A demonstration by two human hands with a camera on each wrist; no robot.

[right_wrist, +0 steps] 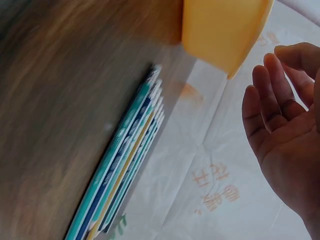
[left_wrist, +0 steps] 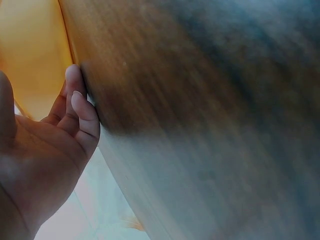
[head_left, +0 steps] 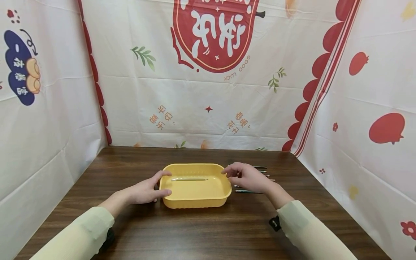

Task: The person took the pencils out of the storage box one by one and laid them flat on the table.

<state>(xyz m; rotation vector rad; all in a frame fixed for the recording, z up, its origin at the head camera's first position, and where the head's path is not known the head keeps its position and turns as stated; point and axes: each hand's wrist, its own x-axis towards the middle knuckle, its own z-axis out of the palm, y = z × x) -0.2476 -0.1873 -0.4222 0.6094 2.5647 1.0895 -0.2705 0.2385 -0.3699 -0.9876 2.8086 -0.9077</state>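
A yellow plastic tray (head_left: 195, 195) stands on the table with one pencil (head_left: 189, 179) lying inside it. At its left end, my left hand (head_left: 146, 189) grips the rim, thumb and index finger over the edge and other fingers outside. The left wrist view shows those outer fingers (left_wrist: 89, 117) bent beside the yellow wall. Over the tray's right end hovers my right hand (head_left: 248, 177), its fingers loosely bent and holding nothing. Several pencils (right_wrist: 112, 155), teal, dark blue and yellowish, lie side by side to the right of the tray, partly hidden by that hand in the head view.
The dark wood table (head_left: 201, 234) extends around the tray. A printed white cloth (head_left: 208, 97) hangs behind it, with more cloth along the left and right sides.
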